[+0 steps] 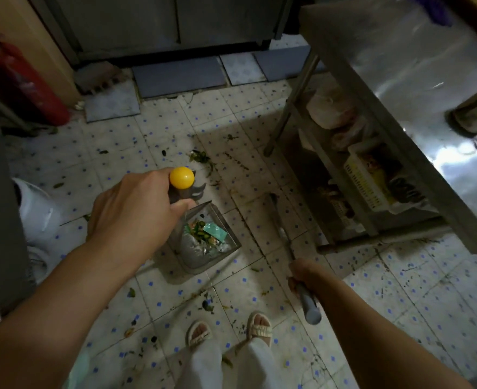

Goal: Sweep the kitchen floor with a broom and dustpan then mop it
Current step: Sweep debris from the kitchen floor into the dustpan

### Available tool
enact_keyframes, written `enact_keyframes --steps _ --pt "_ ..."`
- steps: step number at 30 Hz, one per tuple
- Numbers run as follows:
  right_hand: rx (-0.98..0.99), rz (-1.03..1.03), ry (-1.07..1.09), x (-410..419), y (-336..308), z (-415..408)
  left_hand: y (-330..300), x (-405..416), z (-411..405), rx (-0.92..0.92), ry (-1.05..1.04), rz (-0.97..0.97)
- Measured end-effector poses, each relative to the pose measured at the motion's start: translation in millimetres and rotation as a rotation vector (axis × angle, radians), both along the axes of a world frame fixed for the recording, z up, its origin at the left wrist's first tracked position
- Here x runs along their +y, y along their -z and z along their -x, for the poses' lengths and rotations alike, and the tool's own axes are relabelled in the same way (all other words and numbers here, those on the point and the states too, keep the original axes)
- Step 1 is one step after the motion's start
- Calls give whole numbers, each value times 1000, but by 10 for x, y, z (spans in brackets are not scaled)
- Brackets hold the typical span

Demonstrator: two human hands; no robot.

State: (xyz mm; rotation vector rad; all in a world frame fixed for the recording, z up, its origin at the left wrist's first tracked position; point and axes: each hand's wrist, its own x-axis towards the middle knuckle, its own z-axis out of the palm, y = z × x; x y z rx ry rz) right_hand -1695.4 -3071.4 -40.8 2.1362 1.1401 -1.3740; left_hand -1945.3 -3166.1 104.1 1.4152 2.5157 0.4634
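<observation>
The left hand (132, 211) grips the yellow-capped dustpan handle (181, 181); the dustpan (203, 248) sits on the littered floor (259, 299). The right hand (301, 279) clasps what seems the broom handle (310, 304), near the steel surface (400, 94).

A working kitchen, dim and untidy — more commercial than homely.

At two o'clock stands a stainless-steel desk (394, 68) with a lower shelf (341, 169) holding bagged goods (329, 110) and a pale plastic basket (369, 178); at twelve o'clock, steel cabinet doors (170, 21) run along the wall. A red fire extinguisher (24, 82) leans at ten o'clock. The tiled floor (125, 141), white with small blue dots, is strewn with green vegetable scraps (199, 157) — more scraps and wrappers fill a metal dustpan (203, 242) at the centre.
</observation>
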Motion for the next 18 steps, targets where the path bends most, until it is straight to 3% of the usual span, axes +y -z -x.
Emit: enact_keyframes --steps 10,14,18 --pt "72 154 -150 -163 -20 712 6 -96 362 16 -49 -26" --pt "170 105 -206 -33 -170 781 -72 -88 455 17 -91 -27" --pt "123 47 -254 250 -247 895 -159 37 512 27 -123 -21"
